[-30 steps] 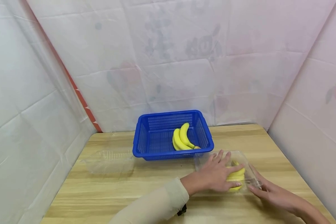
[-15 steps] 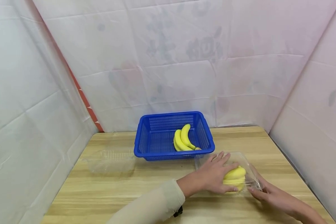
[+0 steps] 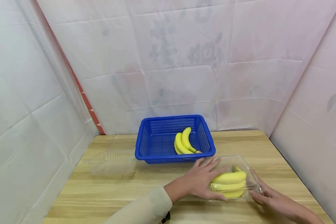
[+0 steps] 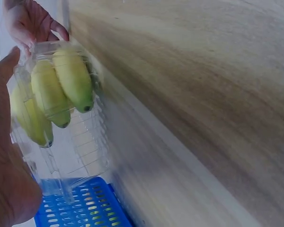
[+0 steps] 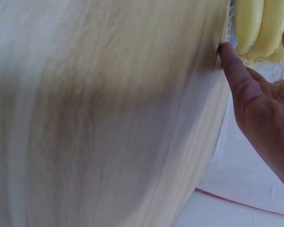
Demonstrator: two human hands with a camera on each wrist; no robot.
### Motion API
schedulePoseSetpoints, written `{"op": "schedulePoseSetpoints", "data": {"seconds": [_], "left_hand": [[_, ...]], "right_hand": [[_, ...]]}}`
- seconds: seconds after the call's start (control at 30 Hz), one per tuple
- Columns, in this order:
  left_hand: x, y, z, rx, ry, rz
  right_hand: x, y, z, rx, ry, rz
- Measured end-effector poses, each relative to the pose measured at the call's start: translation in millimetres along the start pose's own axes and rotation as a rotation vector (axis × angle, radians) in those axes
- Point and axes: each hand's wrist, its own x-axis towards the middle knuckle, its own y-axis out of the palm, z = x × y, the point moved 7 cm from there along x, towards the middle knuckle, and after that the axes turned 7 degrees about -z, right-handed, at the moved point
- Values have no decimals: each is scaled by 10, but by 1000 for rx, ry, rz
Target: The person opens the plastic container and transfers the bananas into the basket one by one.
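A clear plastic clamshell box (image 3: 230,160) with a bunch of yellow bananas (image 3: 230,184) inside lies at the right of the table. My left hand (image 3: 200,179) rests on the lid's left part, fingers spread toward the back and thumb near the front edge. At the box's right end, my right hand (image 3: 266,193) grips the plastic, thumb in front and fingers behind, partly hidden. In the left wrist view, several rounded banana ends (image 4: 48,92) show through the plastic. The right wrist view has the right hand (image 5: 270,106) with its fingertips at the box's end.
Behind the box stands a blue plastic basket (image 3: 170,157) holding more bananas (image 3: 182,145). A second clear plastic tray (image 3: 112,165) is at the table's left. White printed sheets (image 3: 170,84) enclose the wooden table (image 3: 123,193) at back and sides.
My left hand has slid left across the lid, uncovering more of the bananas. The right hand keeps its place at the right end. The head view has shifted slightly.
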Motion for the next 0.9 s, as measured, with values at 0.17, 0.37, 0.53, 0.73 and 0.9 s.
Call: {"op": "schedulePoseSetpoints", "data": {"seconds": [0.17,0.37,0.53,0.73,0.9], "left_hand": [[-15,32,10,-12,-7,-9],[0,15,6,1,-19,-14],[11,2,6,4,-20,-15],[10,5,11,-41,-23,-20],[14,12,22,-97,-32,-14]], "right_hand": [[6,35,-34,35,16,36],[1,27,-22,52,-49,23],[4,-8,-64,-18,-17,-8],[-4,-11,-104,-33,6,-8],[-22,-6,-115,-36,-33,0]]}}
